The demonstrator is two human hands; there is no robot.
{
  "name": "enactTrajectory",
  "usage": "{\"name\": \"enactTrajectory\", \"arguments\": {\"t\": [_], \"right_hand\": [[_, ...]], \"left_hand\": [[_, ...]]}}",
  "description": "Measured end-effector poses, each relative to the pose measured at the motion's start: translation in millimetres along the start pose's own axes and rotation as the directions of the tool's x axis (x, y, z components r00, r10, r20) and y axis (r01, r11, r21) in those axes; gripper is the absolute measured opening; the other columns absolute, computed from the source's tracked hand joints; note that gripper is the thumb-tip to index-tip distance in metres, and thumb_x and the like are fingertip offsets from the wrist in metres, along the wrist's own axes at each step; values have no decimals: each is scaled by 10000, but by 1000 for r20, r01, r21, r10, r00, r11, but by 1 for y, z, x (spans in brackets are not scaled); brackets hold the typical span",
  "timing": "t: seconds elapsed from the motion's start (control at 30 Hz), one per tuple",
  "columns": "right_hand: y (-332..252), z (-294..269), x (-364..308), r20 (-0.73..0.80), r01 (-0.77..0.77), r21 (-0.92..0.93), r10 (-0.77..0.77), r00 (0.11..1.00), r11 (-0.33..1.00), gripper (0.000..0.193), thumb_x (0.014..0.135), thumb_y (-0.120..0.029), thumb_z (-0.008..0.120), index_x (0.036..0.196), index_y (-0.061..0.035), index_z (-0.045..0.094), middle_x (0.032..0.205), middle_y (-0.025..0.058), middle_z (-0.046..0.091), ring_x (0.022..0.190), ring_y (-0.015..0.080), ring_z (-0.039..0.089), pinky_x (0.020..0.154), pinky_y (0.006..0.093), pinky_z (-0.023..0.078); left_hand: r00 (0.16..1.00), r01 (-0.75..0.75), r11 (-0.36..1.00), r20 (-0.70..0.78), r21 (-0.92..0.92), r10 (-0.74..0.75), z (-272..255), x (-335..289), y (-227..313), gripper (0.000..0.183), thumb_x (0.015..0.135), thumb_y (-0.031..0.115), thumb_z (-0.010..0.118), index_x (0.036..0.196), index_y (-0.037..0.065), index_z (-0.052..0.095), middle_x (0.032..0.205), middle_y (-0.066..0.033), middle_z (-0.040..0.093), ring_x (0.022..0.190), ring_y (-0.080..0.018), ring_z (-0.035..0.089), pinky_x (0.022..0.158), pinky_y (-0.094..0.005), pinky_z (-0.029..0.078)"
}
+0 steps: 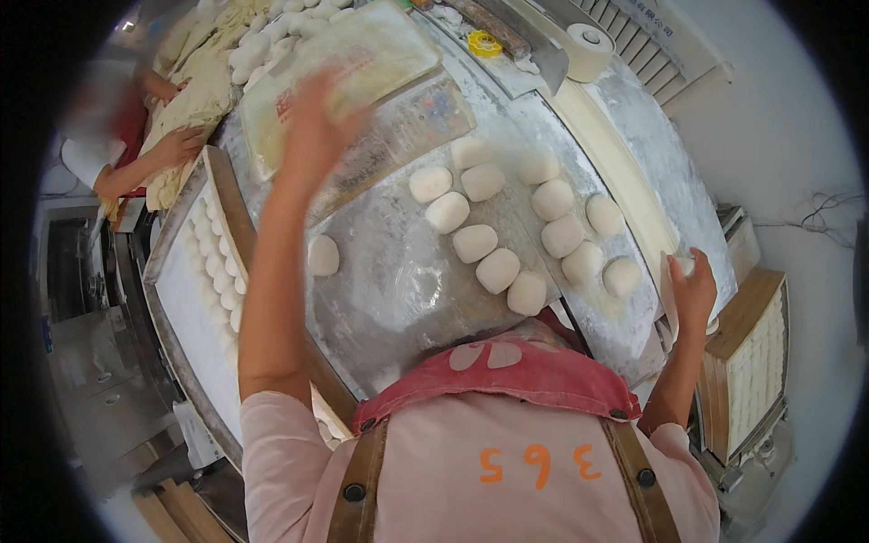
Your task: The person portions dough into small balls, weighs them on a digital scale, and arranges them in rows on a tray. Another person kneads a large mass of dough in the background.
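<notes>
My left hand [321, 122] is smeared by motion, above a pale, see-through flat board [398, 54] at the far left of the metal table. Its fingers cannot be made out. At the right, beside the end of the cream belt [620, 167], my right hand [693, 294] is closed around a white dough piece [685, 265], partly hidden by the fingers. Between my arms lie several rounded white dough pieces [475, 243] in loose rows. A single dough piece [323, 256] sits apart, just right of my left forearm.
A tray [176, 290] with rows of small dough pieces stands at the left. Beyond it, another person's hands [179, 145] rest on a large dough sheet [204, 95]. A yellow knob [484, 43] and white roll [588, 50] are at the back. Stacked wooden trays [724, 362] stand at the right.
</notes>
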State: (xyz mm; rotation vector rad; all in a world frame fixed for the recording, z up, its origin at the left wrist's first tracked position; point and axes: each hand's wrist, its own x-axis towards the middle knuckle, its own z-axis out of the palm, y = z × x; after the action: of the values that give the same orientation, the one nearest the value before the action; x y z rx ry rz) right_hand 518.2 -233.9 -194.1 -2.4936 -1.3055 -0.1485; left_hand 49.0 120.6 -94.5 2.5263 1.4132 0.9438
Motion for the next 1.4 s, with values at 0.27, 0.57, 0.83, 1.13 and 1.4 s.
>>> {"name": "enactTrajectory", "arguments": {"t": [0.27, 0.57, 0.83, 1.13, 1.4], "right_hand": [[-18, -11, 13, 161, -67, 4, 66, 985, 998, 372, 868, -363, 727, 1024, -30, 664, 1006, 183, 695, 934, 377, 664, 794, 414, 518], [-80, -5, 59, 264, 102, 133, -135, 955, 986, 591, 846, -334, 714, 1370, -138, 523, 1077, 189, 683, 959, 374, 669, 818, 434, 530], [-129, 25, 83, 276, 231, 64, -240, 931, 971, 570, 845, -302, 667, 1377, -183, 498, 980, 189, 658, 880, 397, 666, 774, 491, 534], [-146, 27, 112, 356, 197, 387, -343, 869, 901, 467, 854, -275, 675, 1278, -117, 556, 1017, 203, 706, 948, 403, 672, 783, 449, 528], [-329, -81, 154, 121, -152, 988, -431, 894, -37, 339, 942, -181, 613, 1256, -53, 612, 1222, 110, 636, 989, 213, 673, 843, 323, 541]], "left_hand": [[818, 30, 988, 572, -151, 62, 62, -106, 60, 592, 790, 316, 804, 1314, 145, 590, 1408, -180, 486, 1278, -392, 482, 1043, -455, 424], [735, -280, 957, 622, -83, 269, 30, -133, 64, 879, 643, 327, 880, 1428, 213, 500, 1334, -129, 526, 1217, -355, 517, 1020, -515, 390], [740, -304, 946, 653, 109, 162, 55, -146, 103, 837, 659, 441, 837, 1418, 314, 508, 1184, -51, 576, 1105, -253, 557, 894, -502, 404], [834, 100, 942, 543, -321, 97, 52, -148, 52, 613, 737, 314, 840, 1294, 219, 602, 1144, -93, 579, 1077, -310, 568, 910, -475, 446], [998, -62, 980, 14, -190, 66, -51, 18, 0, 637, 764, 182, 817, 1329, 80, 542, 1229, -174, 548, 1156, -364, 520, 1021, -443, 410]]}}
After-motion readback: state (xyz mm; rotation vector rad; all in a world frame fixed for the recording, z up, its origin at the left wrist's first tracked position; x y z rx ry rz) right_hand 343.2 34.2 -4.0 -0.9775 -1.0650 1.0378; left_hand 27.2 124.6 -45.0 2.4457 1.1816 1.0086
